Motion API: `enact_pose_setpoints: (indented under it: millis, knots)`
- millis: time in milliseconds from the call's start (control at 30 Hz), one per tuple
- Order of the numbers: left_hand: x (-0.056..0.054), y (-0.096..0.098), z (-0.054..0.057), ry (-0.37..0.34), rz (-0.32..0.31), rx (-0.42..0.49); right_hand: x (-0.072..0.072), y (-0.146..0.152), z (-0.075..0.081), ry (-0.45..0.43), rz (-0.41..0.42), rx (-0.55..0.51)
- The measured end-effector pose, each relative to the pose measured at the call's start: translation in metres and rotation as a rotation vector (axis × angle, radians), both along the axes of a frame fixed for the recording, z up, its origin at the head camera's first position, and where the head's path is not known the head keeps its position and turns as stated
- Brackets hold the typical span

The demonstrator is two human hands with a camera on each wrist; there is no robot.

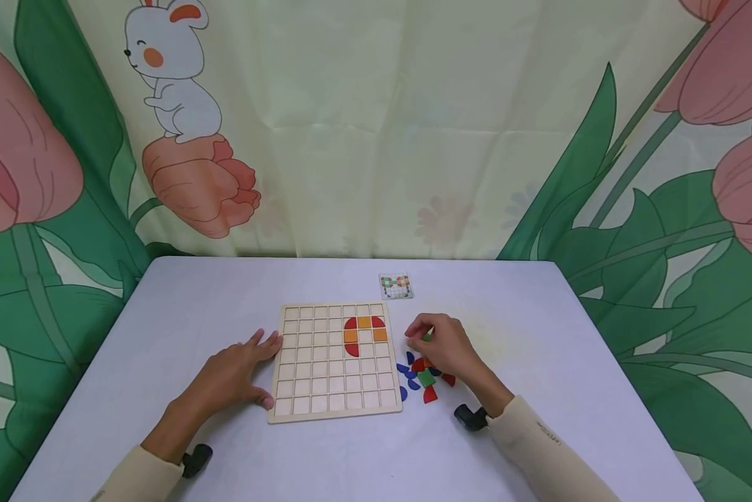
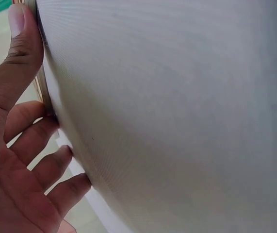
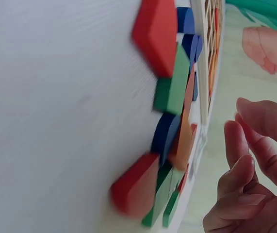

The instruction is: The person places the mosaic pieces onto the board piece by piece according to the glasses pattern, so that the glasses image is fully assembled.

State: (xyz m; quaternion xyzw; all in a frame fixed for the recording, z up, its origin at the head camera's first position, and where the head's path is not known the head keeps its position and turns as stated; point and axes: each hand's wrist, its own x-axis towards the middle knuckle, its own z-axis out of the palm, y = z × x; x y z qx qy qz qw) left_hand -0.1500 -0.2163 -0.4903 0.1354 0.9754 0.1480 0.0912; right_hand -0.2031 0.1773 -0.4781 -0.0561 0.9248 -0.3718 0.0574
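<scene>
A wooden grid board lies on the table with three red rounded pieces and three orange squares in its upper right cells. My left hand rests along the board's left edge, thumb near the lower corner, fingers spread toward the upper part. To the right of the board, my right hand hovers with thumb and fingertips brought close together; I cannot tell whether something small is between them. Below it lies a loose pile of blue pieces, red pieces and green pieces.
A small patterned card lies just beyond the board's upper right corner. White cloth covers the table, and a printed curtain hangs behind it. Each wrist carries a small black camera.
</scene>
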Motion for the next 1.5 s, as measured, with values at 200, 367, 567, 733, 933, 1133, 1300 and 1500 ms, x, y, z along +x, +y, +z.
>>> enact_pose_setpoints:
  millis: [200,367,567,733,933,1133,1300,1500]
  knots:
    - [0.0,0.001,-0.001,0.006,0.002,-0.005,0.008,0.019,0.002,-0.021,-0.036,0.03]
    - [0.0,0.001,-0.002,0.005,0.006,-0.002,0.014,0.03,0.0,-0.06,-0.055,0.065]
    - [0.0,0.001,-0.001,0.013,0.009,-0.007,0.021,0.035,-0.007,-0.073,-0.069,0.089]
    - [0.002,0.001,-0.001,0.022,0.013,-0.004,0.022,0.033,-0.01,-0.068,-0.083,0.13]
    - [0.002,0.001,0.0,0.014,0.019,0.002,0.021,0.032,-0.008,-0.058,-0.063,0.109]
    - [0.001,0.002,0.001,0.009,0.01,0.003,0.018,0.03,-0.006,-0.034,-0.045,0.064]
    - [0.001,0.002,0.002,0.003,0.003,0.002,0.017,0.023,-0.001,0.001,-0.039,0.032]
    - [0.001,0.003,0.003,-0.002,0.007,-0.003,0.017,0.007,0.006,-0.004,-0.021,-0.034]
